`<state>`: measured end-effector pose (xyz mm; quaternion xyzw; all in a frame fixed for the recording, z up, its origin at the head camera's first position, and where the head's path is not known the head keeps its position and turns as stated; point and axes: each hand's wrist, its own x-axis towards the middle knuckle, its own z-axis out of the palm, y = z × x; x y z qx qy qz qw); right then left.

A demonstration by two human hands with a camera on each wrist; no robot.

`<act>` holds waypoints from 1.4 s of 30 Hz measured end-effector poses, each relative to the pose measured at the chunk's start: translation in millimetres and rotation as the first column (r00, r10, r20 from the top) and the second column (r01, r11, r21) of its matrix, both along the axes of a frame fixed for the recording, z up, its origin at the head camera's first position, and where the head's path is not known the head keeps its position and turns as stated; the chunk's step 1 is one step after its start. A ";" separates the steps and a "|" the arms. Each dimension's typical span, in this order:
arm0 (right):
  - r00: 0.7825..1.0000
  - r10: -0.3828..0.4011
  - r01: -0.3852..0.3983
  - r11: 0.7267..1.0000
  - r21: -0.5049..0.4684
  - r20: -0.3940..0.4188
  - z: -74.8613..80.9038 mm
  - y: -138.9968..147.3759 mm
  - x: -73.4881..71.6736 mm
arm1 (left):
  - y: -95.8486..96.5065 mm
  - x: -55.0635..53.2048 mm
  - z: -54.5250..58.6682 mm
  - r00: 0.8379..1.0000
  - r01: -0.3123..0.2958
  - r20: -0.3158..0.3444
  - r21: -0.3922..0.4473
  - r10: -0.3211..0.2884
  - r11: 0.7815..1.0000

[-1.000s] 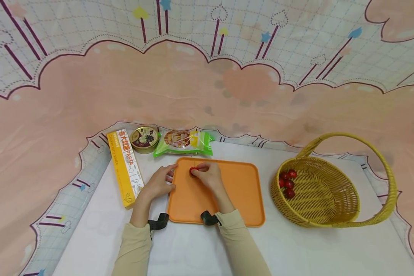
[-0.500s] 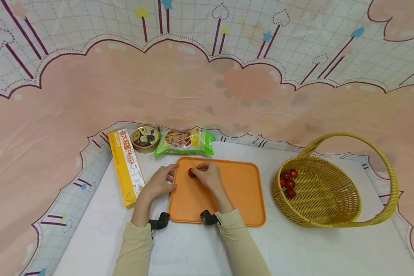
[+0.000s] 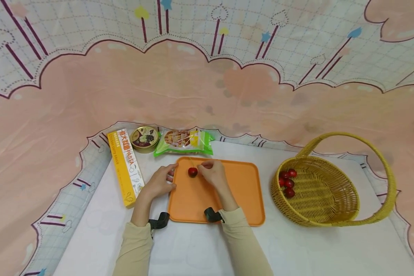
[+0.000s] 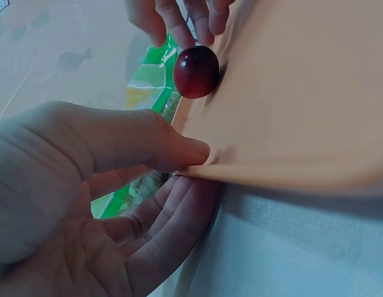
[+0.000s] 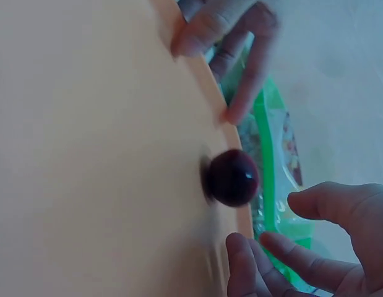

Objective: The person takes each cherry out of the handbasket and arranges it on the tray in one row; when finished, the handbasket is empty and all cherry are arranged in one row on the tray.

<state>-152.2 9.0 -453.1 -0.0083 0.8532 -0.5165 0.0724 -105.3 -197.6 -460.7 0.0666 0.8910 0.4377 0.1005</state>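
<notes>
One cherry [image 3: 193,172] sits on the tray [image 3: 241,191], near its far left corner, and I take the step in hand to be setting it down and letting go. My right hand [image 3: 214,174] is just beside the cherry, its fingers parted and gripping nothing; the right wrist view shows a gap between them. My left hand [image 3: 158,183] pinches the tray at its left edge. The next move, I judge, calls for drawing my right hand clear without brushing the cherry, since something so round could easily roll. Other cherries [image 3: 289,184] lie in the left side of the basket [image 3: 315,197]. Half a second ago my right hand had the cherry in a pinch and partly hid it; now it has moved off to the right, leaving the cherry in full sight. My left hand and the tray look unchanged.
</notes>
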 end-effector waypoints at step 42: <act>0.942 -0.331 0.324 0.939 -0.114 -0.048 79.1 187.5 -12.9 | -1.6 -2.7 -5.6 1.000 0.015 0.003 0.021 -0.015 1.000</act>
